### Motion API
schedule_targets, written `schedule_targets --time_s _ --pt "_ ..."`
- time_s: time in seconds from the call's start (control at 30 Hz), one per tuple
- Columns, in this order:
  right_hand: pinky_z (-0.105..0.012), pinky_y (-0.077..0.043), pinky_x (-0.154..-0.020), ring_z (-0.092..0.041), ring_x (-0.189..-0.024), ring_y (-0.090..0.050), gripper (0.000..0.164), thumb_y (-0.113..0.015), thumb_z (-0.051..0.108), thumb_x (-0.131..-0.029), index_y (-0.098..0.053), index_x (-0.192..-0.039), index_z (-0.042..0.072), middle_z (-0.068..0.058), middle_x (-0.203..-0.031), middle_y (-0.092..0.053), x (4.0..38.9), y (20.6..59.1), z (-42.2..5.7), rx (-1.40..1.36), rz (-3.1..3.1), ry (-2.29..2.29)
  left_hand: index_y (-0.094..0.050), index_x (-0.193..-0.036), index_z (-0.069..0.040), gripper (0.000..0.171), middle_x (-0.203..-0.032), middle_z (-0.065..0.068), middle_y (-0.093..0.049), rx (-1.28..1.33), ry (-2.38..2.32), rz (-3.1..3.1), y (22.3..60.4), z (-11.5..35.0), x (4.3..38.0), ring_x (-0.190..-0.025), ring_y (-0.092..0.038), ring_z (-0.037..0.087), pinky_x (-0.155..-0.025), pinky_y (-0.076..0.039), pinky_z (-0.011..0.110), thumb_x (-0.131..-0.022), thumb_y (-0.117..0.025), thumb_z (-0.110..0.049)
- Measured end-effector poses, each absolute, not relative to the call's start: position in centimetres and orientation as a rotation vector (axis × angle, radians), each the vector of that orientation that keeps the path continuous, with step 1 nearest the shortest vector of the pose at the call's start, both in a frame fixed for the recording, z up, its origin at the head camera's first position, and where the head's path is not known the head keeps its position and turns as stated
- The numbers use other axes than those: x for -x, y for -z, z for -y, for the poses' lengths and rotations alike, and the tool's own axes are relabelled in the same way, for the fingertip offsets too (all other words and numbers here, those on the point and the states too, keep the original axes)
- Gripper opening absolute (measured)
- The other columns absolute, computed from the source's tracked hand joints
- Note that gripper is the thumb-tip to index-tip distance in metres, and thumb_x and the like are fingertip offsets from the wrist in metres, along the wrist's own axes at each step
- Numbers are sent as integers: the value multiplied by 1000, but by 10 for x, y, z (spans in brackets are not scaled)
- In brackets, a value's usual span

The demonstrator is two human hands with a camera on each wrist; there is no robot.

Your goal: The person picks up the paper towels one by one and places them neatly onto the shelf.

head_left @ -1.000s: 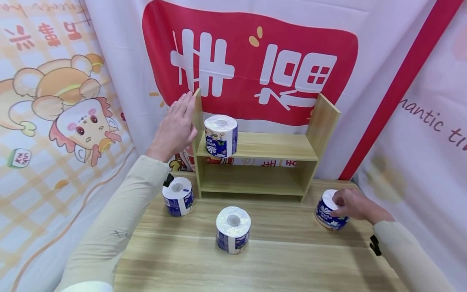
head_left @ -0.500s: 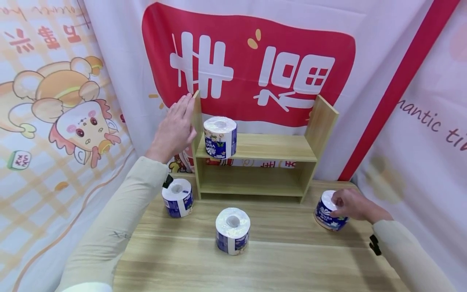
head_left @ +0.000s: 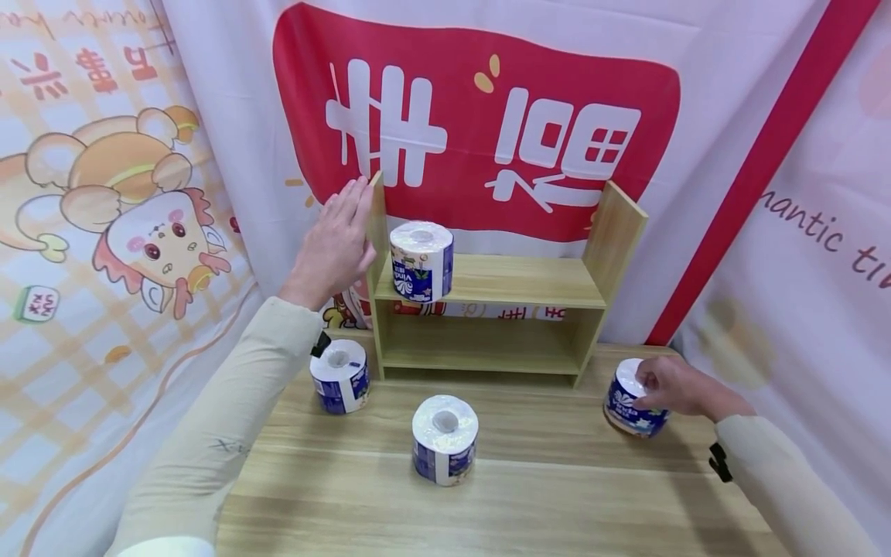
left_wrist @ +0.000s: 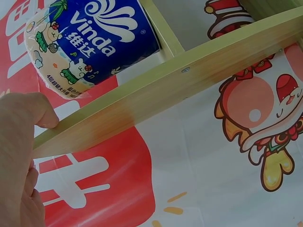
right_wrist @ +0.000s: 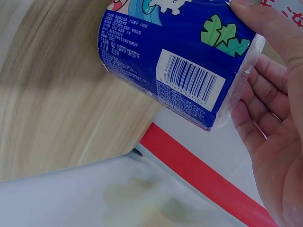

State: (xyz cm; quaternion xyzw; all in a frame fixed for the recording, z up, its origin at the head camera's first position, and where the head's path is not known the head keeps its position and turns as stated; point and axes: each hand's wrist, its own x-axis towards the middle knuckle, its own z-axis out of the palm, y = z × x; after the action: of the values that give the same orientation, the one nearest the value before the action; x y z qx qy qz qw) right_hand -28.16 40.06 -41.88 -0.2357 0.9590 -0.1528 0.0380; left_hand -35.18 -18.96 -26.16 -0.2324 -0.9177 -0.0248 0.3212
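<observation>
My left hand (head_left: 334, 244) grips the upper edge of the left side panel (left_wrist: 118, 111) of a small two-tier wooden shelf (head_left: 487, 280). In the left wrist view the thumb lies over the panel's edge and the other fingers are partly hidden. Beside that panel, a blue-and-white Vinda toilet roll (head_left: 421, 263) stands upright on the upper tier. To the right of the shelf, my right hand (head_left: 678, 387) holds another toilet roll (right_wrist: 175, 56) by its top end. Its thumb lies against the printed side, with fingers at the white end.
One toilet roll (head_left: 339, 377) stands on the wooden table (head_left: 557, 503) left of the shelf, under the left forearm. Another roll (head_left: 445, 441) stands in front of the shelf. Printed cloth walls (head_left: 487, 46) enclose the back and sides.
My right hand and the roll it holds have shifted slightly to the right and tilted a little. The left hand, shelf and other rolls stay put.
</observation>
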Motion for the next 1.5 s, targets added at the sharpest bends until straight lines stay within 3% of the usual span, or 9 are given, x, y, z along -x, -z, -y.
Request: schedule_targets --time_s 0.17,0.53,1.07,1.5 --pt "-21 -45 -60 -3 -70 -49 31 -92 25 -80 -63 -84 15 8 -75 -55 276 411 -401 736 -2937 451 -14 -170 -6 88 -178 14 -18 610 52 2415 261 189 352 -166 -19 34 -134 -23 48 -100 -64 -22" --pt "-22 -51 -63 -5 -75 -54 33 -93 31 -80 -67 -91 14 7 -82 -63 270 397 -396 761 -2933 397 -18 -168 -1 85 -176 19 -22 608 63 2417 261 188 352 -164 -23 37 -133 -25 52 -99 -64 -19" --pt "-20 -42 -59 -3 -70 -46 33 -93 29 -80 -62 -83 17 10 -75 -53 266 381 -371 859 -2907 389 -17 -169 -4 89 -177 16 -21 616 79 2407 262 190 351 -165 -22 35 -134 -24 50 -98 -68 -19" --pt "-20 -44 -59 -4 -70 -50 35 -93 30 -80 -61 -84 18 10 -75 -53 262 366 -355 869 -2866 361 -16 -169 -5 88 -177 15 -21 607 68 2409 262 190 350 -165 -21 35 -134 -24 49 -99 -66 -21"
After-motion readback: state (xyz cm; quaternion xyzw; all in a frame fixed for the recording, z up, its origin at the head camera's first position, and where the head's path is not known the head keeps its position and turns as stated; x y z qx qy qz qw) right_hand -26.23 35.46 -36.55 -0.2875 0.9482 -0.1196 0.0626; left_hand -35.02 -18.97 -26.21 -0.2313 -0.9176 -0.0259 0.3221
